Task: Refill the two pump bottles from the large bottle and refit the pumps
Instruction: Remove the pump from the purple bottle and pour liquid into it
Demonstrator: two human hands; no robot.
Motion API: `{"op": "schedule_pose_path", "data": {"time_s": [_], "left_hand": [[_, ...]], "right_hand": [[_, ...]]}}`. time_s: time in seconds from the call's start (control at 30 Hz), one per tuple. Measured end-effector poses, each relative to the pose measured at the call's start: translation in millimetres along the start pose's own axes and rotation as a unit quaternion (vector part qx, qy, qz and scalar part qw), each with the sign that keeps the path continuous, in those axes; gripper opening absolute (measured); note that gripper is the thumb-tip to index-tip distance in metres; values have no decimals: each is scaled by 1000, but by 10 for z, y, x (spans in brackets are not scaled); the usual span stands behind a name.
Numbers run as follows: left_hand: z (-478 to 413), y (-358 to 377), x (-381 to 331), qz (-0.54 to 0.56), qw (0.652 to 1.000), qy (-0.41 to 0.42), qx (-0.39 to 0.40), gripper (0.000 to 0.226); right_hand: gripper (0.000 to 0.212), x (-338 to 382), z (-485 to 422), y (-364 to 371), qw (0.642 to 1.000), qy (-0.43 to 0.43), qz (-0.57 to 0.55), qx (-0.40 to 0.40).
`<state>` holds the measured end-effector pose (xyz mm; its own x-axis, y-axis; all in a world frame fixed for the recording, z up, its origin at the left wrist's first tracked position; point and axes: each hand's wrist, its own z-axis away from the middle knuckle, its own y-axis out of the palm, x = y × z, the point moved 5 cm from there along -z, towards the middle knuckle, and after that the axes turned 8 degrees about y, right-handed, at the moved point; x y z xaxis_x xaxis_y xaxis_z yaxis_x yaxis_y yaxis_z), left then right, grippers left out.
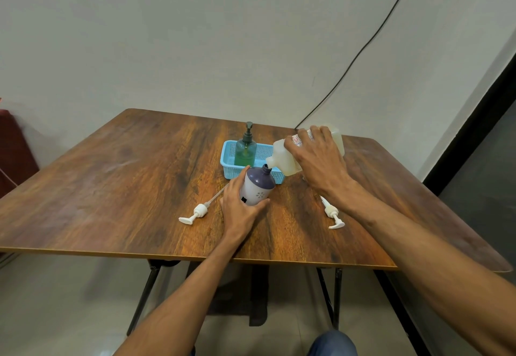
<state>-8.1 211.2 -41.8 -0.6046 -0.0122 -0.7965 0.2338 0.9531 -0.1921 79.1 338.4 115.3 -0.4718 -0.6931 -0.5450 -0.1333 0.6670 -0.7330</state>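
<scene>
Tilting a large translucent plastic bottle point(290, 157) gripped in the right hand point(318, 160), a person meets its mouth to the purple-topped white bottle point(258, 185) clasped by the left hand point(240, 205) on the wooden table point(139, 174).

Even, soft indoor light, medium bright, source out of view; no hard shadows. Pale sheen patch on the left half of the desk point(139, 188), lighter streak near its far right edge. Faint soft shadows on the desk just under the left hand point(240, 210) and right hand point(318, 160). Centre is sharp: purple bottle point(259, 188) and large bottle point(282, 154) read clean, though the large bottle label print is unreadable. Under the desk the floor point(69, 300) is dimmer and smeary. Wide-angle warp: desk edges bow, the cable point(363, 48) on the wall point(195, 34) curves, forearms at the bottom edge look stretched and soft
</scene>
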Motion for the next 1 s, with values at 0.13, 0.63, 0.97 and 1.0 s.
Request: {"op": "schedule_pose_path", "data": {"time_s": [0.13,0.63,0.97,1.0], "left_hand": [[2,-1,-7,3,1000,-3,0,90],[14,12,2,6,1000,-15,3,91],[9,1,-25,9,1000,-16,4,91],[9,0,-28,9,1000,-16,3,91]], "right_hand": [[58,4,-2,-25,1000,-8,9,-3],[61,0,-15,-25,1000,-13,6,-10],[65,1,-32,-13,1000,-20,18,-9],[64,2,-35,-12,1000,-20,19,-9]]}}
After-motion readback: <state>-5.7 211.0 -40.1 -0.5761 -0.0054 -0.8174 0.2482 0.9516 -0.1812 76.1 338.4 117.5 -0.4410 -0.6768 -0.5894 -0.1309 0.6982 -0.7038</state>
